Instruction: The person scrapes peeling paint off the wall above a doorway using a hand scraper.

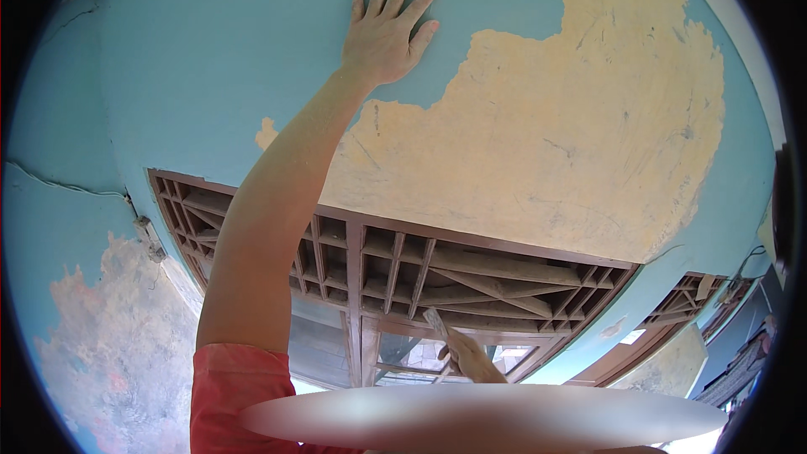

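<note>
My left hand (382,44) lies flat on the turquoise-painted wall (218,59), fingers spread and nothing in them. Its arm, in a red sleeve, reaches up across the picture. Just right of and below that hand spreads a cream patch (538,151) with a ragged paint edge and dark scratches. Low in the middle, my right hand (472,359) is closed round a scraper (435,323) with a flat, greyish blade pointing up and left. It is held away from the painted wall, in front of the window frame. A pale blur covers the right forearm.
Below the cream patch runs a brown wooden lattice vent (496,273) above window panes. A cable (67,185) hangs along the left wall near a small box (150,240). Further left the wall is stained and peeling. Another framed opening (681,307) lies at the right.
</note>
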A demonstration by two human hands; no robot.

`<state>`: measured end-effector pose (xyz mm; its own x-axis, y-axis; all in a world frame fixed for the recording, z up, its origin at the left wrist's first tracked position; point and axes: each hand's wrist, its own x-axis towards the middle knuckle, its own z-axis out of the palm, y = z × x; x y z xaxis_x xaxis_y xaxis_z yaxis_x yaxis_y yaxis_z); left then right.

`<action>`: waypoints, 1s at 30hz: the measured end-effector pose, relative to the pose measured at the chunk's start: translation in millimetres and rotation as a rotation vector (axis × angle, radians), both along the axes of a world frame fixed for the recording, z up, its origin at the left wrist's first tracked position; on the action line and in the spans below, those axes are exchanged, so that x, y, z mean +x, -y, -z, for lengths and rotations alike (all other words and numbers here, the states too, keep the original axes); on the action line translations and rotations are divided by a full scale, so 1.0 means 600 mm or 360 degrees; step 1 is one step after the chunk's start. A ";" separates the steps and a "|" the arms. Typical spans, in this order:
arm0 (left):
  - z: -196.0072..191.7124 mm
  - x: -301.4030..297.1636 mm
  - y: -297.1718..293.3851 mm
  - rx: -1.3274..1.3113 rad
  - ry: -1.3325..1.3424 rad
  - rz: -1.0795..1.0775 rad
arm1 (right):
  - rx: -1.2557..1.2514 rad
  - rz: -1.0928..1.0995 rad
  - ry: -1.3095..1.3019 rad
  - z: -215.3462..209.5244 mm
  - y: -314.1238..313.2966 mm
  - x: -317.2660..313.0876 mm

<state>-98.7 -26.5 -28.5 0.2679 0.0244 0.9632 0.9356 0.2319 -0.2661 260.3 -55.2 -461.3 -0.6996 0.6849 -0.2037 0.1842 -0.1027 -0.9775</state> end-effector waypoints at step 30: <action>0.025 -0.055 0.052 0.0062 -0.0060 0.0122 | 0.3445 0.1278 0.0956 -0.821 0.012 -0.302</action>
